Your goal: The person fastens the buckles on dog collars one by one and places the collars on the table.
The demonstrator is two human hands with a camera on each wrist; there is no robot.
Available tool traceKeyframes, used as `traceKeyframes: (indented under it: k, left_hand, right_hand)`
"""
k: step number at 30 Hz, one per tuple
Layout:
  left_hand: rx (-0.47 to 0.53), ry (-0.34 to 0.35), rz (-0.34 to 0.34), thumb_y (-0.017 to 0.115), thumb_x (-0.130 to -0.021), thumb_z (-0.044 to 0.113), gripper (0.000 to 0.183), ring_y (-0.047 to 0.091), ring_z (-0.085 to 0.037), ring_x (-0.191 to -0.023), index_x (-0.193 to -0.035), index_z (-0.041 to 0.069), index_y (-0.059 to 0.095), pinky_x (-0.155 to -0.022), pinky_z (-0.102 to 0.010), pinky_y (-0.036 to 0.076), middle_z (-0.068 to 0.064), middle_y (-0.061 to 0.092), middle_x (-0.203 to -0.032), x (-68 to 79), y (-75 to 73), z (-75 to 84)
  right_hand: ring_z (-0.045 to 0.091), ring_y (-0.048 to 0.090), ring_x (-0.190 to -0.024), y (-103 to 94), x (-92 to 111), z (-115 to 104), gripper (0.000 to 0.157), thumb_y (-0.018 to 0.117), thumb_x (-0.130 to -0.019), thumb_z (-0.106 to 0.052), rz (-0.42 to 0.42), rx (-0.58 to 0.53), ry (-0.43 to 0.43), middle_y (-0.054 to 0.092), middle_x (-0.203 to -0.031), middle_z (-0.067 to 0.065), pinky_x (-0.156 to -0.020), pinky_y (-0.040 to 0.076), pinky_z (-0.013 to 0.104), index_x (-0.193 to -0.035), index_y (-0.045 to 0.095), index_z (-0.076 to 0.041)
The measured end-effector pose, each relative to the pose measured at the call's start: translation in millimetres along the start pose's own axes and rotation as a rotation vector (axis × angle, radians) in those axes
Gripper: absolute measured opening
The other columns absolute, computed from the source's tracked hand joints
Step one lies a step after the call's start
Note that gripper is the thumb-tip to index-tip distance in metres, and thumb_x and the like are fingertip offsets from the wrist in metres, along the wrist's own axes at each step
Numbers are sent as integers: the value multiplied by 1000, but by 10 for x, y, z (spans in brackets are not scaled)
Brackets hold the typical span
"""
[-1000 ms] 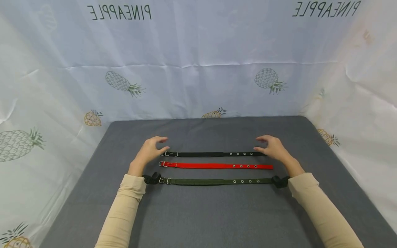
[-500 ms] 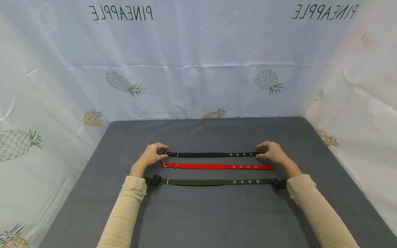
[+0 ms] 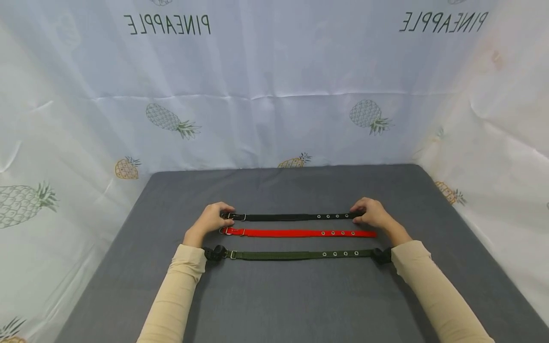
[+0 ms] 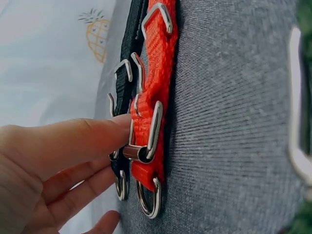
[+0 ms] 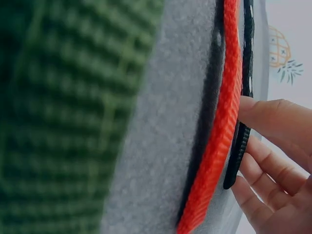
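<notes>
Three flat webbing collars lie stretched out side by side on a grey table. The black collar (image 3: 279,217) is farthest off, the red collar (image 3: 279,233) is in the middle, and the green collar (image 3: 274,256) is nearest. My left hand (image 3: 213,216) pinches the black collar's buckle end between thumb and fingers; in the left wrist view the red collar's metal buckle (image 4: 155,131) partly hides that contact. At the eyeleted end, my right hand (image 3: 372,213) pinches the black strap, thumb on the near side and fingers behind. The red collar's tip (image 5: 195,214) passes in front of the thumb.
The grey tabletop (image 3: 283,300) reaches back to a white curtain (image 3: 266,128) printed with pineapples, which also hangs at both sides. Black wrist straps (image 3: 381,256) sit close to the green collar's ends, overlapping them in the head view.
Both hands have come down from above the black collar onto its two ends, and the fingers have closed in on it. The three collars have kept their places on the table.
</notes>
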State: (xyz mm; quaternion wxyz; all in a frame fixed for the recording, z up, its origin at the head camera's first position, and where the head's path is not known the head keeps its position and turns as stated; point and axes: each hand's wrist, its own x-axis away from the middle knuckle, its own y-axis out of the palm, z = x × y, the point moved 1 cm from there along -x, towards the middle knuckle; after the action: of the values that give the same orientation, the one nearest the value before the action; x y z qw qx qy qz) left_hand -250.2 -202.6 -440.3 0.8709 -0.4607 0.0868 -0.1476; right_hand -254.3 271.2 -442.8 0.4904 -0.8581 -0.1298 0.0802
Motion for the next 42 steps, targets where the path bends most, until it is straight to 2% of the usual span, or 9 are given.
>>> traceKeyframes:
  k: [9, 17, 22, 26, 28, 35, 42]
  left_hand:
    - [-41, -17, 3, 72, -84, 8, 31, 61, -38, -109, -113, -2, 69, -94, -50, 51, -22, 65, -115, -39, 32, 18]
    - [-98, 10, -17, 71, -85, 4, 22, 64, -35, -101, -106, -2, 72, -89, -47, 54, -20, 68, -107, -57, 40, 61]
    - [-150, -19, -60, 71, -85, 7, 20, 64, -33, -99, -104, 0, 73, -87, -46, 55, -19, 69, -106, -102, -4, 121]
    - [-179, -34, -81, 72, -84, 9, 20, 64, -31, -97, -102, 2, 74, -85, -45, 55, -17, 69, -104, -143, -71, 146]
    - [-188, -21, -89, 73, -84, 9, 20, 63, -30, -93, -102, 2, 74, -82, -43, 55, -17, 69, -102, -152, -117, 154]
    - [-167, -24, -98, 71, -86, 11, 22, 62, -30, -97, -106, 2, 72, -80, -41, 54, -18, 69, -107, -138, -298, 221]
    - [-76, 0, -13, 67, -88, 10, 25, 61, -35, -107, -111, 3, 71, -88, -48, 53, -19, 69, -113, -23, -357, 231]
  right_hand:
    - [38, 58, -93, 21, -10, -13, 17, 76, -78, -4, 6, -2, -2, 60, -105, 23, -84, 50, 53, -93, 73, 2]
    - [37, 57, -91, 60, 11, -5, 10, 74, -80, -3, 7, 1, -3, 58, -102, 22, -81, 50, 51, -89, 71, 1]
    - [37, 57, -90, 20, -12, -6, 9, 73, -81, -3, 21, 26, -42, 59, -100, 23, -80, 49, 52, -88, 72, 2]
    - [35, 58, -89, -5, -41, 14, 11, 73, -82, -5, 20, 19, -37, 62, -100, 22, -81, 50, 51, -91, 72, 2]
    - [35, 59, -89, -17, -47, 16, 13, 72, -83, -6, 14, 15, -34, 64, -99, 22, -81, 50, 51, -93, 72, 2]
    - [39, 62, -96, -126, 12, -47, 18, 68, -88, -9, -6, -1, -32, 68, -105, 24, -83, 52, 52, -102, 71, 2]
    - [40, 62, -100, -232, 74, -108, 24, 64, -91, -12, 8, -47, -10, 67, -110, 26, -86, 52, 53, -110, 68, 2]
